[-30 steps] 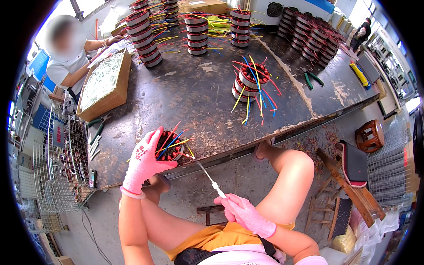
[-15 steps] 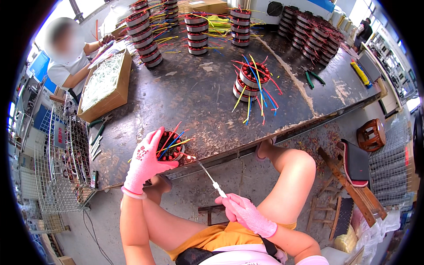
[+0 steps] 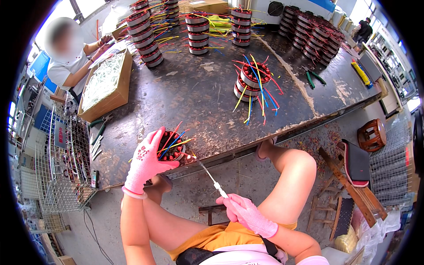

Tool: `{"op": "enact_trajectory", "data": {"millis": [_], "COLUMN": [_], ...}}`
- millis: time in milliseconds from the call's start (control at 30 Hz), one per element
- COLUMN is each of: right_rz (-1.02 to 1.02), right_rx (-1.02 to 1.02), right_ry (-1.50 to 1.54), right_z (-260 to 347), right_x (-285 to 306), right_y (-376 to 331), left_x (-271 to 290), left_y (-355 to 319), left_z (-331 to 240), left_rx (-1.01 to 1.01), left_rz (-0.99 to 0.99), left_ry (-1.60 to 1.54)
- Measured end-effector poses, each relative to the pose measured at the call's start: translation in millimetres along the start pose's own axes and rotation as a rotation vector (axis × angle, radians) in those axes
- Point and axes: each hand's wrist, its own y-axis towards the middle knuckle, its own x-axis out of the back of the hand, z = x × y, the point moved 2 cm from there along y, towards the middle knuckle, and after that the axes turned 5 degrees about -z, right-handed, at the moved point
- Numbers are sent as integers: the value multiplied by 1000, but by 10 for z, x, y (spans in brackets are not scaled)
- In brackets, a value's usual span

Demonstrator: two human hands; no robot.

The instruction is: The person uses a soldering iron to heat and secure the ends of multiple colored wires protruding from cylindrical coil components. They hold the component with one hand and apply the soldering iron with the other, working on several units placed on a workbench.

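the left hand (image 3: 145, 165), in a pink glove, has its grip closed around a wound motor stator (image 3: 171, 148) that sits at the near edge of the dark worktop (image 3: 198, 97). coloured lead wires (image 3: 176, 139) fan out of its top. the right hand (image 3: 247, 214), also gloved, has its grip closed on a thin pointed tool (image 3: 211, 176) whose tip reaches the stator's side. the stator looks heavy and rigid, a steel core with copper windings, so the outer ring seems the safest place to hold; the leads are soft and springy, and the winding enamel likely scratches easily. a stack of stators (image 3: 249, 84) stands well apart, mid-worktop.
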Motion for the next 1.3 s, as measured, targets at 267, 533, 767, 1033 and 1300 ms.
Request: {"op": "enact_trajectory", "data": {"millis": [267, 533, 767, 1033, 1300], "right_rz": [10, 4, 5, 3, 14], "right_rx": [-4, 0, 0, 17, 11], "right_ry": [12, 16, 13, -4, 5], "right_z": [-7, -22, -51, -62, -31], "right_x": [7, 6, 27, 23, 6], "right_y": [1, 6, 15, 26, 21], "left_x": [0, -14, -21, -10, -8], "left_y": [-3, -3, -9, -5, -5], "left_z": [1, 27, 40, 13, 3], "left_rx": [5, -11, -35, -29, -21], "left_rz": [-2, -1, -17, -15, -10], "left_ry": [2, 16, 27, 21, 8]}}
